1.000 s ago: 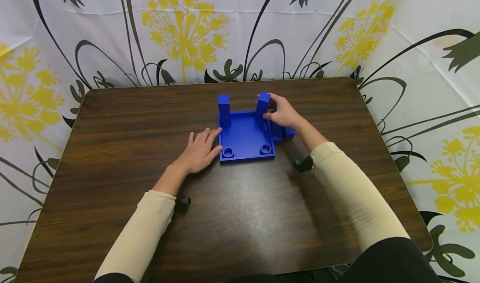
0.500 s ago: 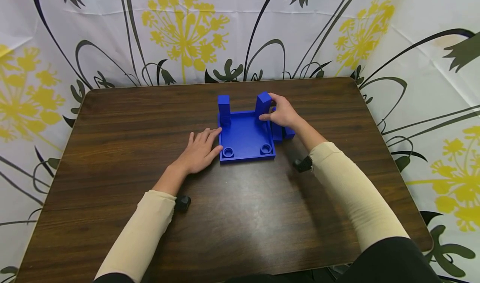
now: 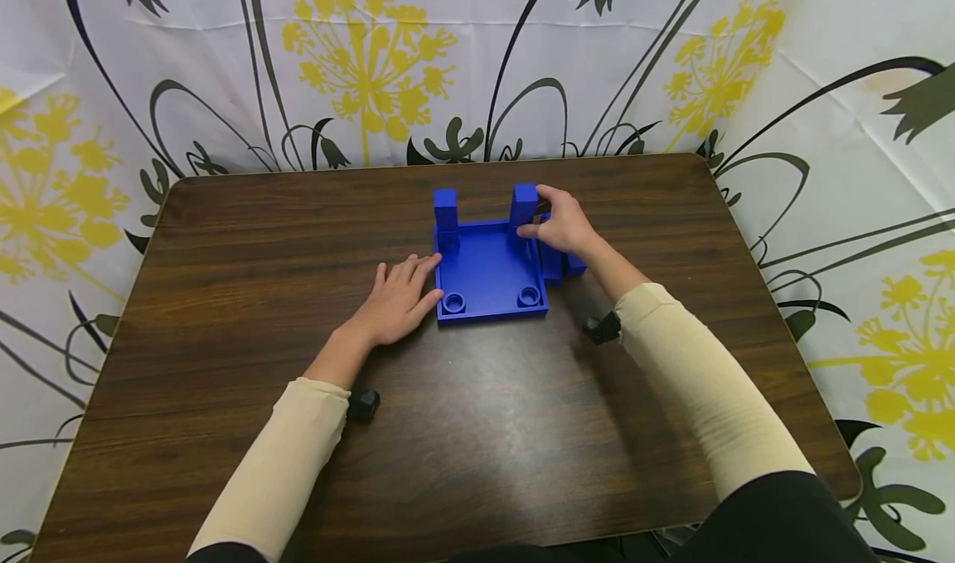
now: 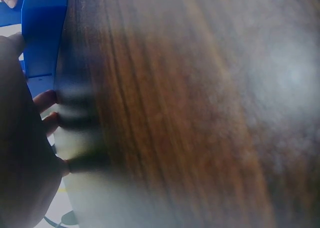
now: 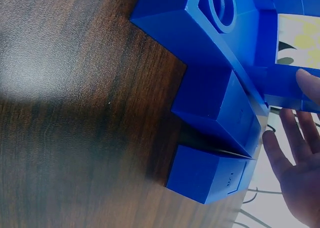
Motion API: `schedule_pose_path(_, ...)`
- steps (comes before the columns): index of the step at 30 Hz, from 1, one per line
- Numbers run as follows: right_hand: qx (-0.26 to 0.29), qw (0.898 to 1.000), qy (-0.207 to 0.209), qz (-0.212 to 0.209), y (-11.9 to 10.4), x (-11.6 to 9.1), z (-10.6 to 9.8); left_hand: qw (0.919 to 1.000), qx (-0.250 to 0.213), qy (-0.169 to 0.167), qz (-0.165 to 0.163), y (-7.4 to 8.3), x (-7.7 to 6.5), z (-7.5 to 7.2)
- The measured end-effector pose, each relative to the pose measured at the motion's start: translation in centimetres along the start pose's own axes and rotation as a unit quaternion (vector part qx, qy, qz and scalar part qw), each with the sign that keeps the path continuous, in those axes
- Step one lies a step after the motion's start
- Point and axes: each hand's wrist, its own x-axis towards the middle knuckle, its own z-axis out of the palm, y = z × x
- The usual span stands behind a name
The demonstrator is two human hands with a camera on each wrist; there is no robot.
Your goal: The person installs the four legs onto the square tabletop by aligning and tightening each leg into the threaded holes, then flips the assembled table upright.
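A blue square tray-like base (image 3: 488,277) lies on the table with raised edges. Round sockets (image 3: 529,297) show at its two near corners. At the far left corner a blue square post (image 3: 446,215) stands upright. A second blue post (image 3: 525,204) stands at the far right corner, and my right hand (image 3: 567,225) grips it, thumb in front and fingers behind. My left hand (image 3: 395,306) lies with spread fingers against the base's left edge. In the right wrist view, two loose blue posts (image 5: 215,107) lie beside the base.
The dark wood table (image 3: 477,430) carries everything. A white cloth with yellow flowers (image 3: 366,57) hangs behind its far edge and along both sides. The loose posts lie close under my right hand, against the base's right side.
The far right post has turned in my right hand, from slanting to squared with the base. My right thumb and fingers shifted on it. My left hand and the base stayed still.
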Motion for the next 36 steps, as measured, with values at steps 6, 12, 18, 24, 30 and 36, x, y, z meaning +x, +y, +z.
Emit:
schedule_pose_path(6,-0.003,1.0,0.009,0.0,0.06,0.03,0.07,1.0,0.002,0.0,-0.001,0.03,0.01,0.01)
schedule_pose_path(12,-0.007,1.0,0.018,0.002,0.03,0.01,0.21,1.0,0.003,-0.001,0.0,0.1,-0.03,-0.07)
schedule_pose_path(18,-0.015,1.0,0.022,0.008,-0.01,-0.12,0.33,1.0,0.005,-0.003,0.0,0.08,-0.03,-0.08)
schedule_pose_path(24,-0.035,0.999,0.039,0.005,-0.19,-0.28,0.55,1.0,0.009,-0.003,0.001,-0.07,0.01,-0.07)
schedule_pose_path(30,-0.044,0.998,0.055,-0.001,-0.08,-0.41,0.77,0.9999,0.011,-0.005,-0.001,-0.22,0.1,0.08)
schedule_pose_path(36,-0.045,0.997,0.061,0.005,0.18,-0.41,0.97,0.9999,0.009,-0.009,-0.002,-0.26,0.12,0.14)
